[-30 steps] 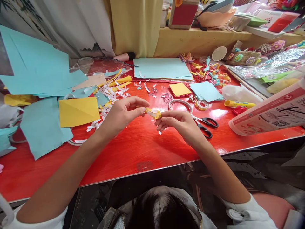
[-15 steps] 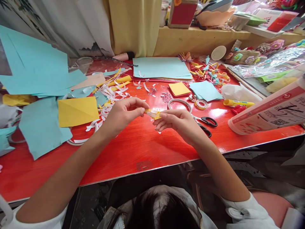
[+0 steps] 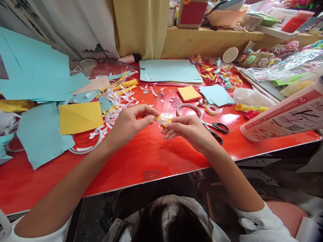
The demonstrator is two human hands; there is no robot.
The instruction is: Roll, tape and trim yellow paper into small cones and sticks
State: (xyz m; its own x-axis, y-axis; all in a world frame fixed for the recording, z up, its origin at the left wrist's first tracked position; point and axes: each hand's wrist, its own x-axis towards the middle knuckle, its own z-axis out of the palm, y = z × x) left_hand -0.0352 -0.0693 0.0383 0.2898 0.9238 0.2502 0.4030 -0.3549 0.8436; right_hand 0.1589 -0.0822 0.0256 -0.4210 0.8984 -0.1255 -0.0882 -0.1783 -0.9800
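A small folded yellow paper piece (image 3: 163, 121) with a whitish strip on it is held between my two hands, above the red table (image 3: 156, 151). My left hand (image 3: 132, 121) pinches its left end between thumb and forefinger. At its right end, my right hand (image 3: 188, 129) grips it with thumb and forefinger, the other fingers curled below. Just behind my right hand lie a roll of tape (image 3: 189, 111) and scissors with black handles (image 3: 217, 129). White and yellow paper scraps (image 3: 121, 101) are heaped beyond my left hand.
Blue sheets (image 3: 42, 134) and a yellow sheet (image 3: 80, 117) lie at the left. Stacked blue paper (image 3: 170, 71), yellow squares (image 3: 189, 93) and blue squares (image 3: 217, 95) sit farther back. A large pink-and-white cup (image 3: 282, 117) leans in at the right.
The view has shifted slightly, moving the table items a little to the left. Both hands keep their hold on the yellow piece, which is tilted a little differently.
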